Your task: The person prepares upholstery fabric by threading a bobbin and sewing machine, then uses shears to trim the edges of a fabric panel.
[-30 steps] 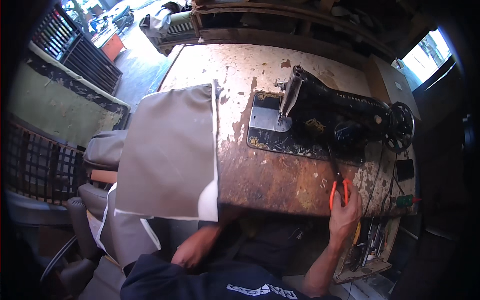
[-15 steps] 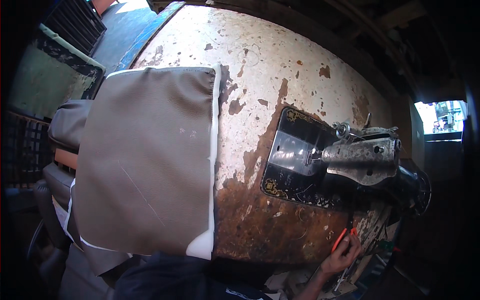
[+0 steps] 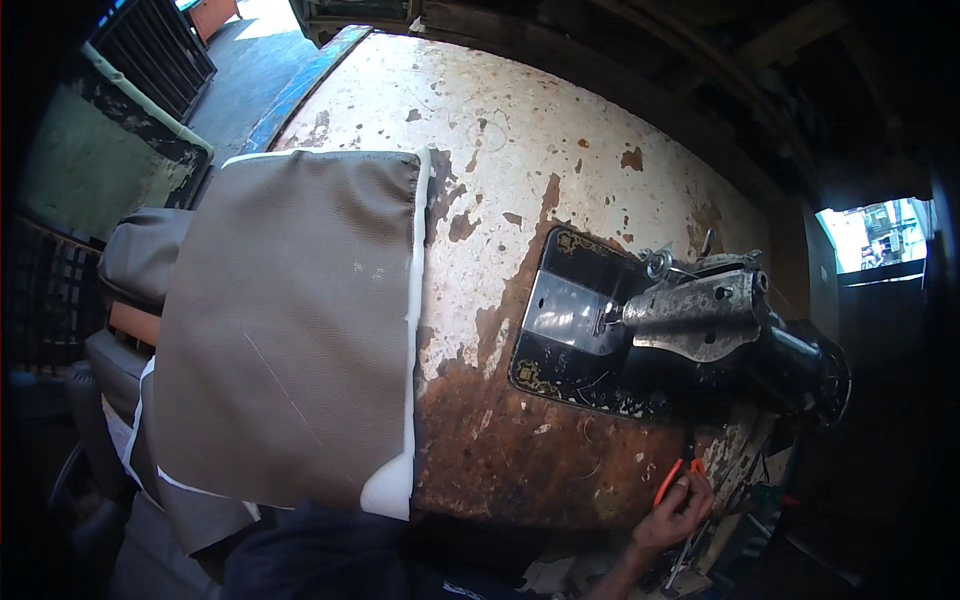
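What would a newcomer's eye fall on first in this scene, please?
First, the grey-brown padded cover draped over the left of the worn, peeling table. Then the black sewing machine at right, and near the front edge the right hand on orange-handled scissors.

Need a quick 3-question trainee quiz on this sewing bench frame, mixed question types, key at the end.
1. True or false: the right hand rests on the orange-handled scissors at the table's near edge.
2. Multiple choice: where does the grey padded cover lie relative to the black sewing machine? A) on top of it B) to its left, apart from it C) to its right
3. Fill in: the cover's edge toward the machine shows a strip of white ____.

Key: 1 true; 2 B; 3 foam. The left hand is out of view.
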Available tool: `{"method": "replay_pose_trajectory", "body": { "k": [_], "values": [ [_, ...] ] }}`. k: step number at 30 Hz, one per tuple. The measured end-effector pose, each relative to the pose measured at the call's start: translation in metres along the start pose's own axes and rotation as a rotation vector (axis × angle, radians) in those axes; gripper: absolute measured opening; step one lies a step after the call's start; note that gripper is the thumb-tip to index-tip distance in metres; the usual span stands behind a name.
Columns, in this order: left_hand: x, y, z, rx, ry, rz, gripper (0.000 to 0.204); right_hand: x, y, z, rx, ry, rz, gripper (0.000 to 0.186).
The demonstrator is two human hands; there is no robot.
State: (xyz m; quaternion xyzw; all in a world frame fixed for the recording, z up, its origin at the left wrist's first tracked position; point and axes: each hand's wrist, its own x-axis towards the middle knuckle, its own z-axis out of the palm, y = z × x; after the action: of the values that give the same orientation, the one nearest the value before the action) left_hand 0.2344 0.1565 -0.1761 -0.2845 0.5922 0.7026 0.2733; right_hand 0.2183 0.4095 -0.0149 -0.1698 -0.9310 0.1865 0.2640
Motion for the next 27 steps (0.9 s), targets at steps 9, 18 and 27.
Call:
{"method": "replay_pose_trajectory", "body": {
  "k": [9,18,27],
  "values": [
    [-0.006,-0.001,0.007,0.018,0.003,-0.006,0.033,0.002,-0.002,0.001,0.005,0.018,-0.041,0.018],
    [-0.007,0.002,0.003,0.058,-0.006,-0.019,0.033,-0.004,-0.013,0.000,0.016,0.017,0.021,0.017],
    [0.002,0.018,0.011,0.141,-0.009,0.020,0.033,0.022,-0.043,-0.007,-0.053,0.082,-0.071,0.020]
  ]
}}
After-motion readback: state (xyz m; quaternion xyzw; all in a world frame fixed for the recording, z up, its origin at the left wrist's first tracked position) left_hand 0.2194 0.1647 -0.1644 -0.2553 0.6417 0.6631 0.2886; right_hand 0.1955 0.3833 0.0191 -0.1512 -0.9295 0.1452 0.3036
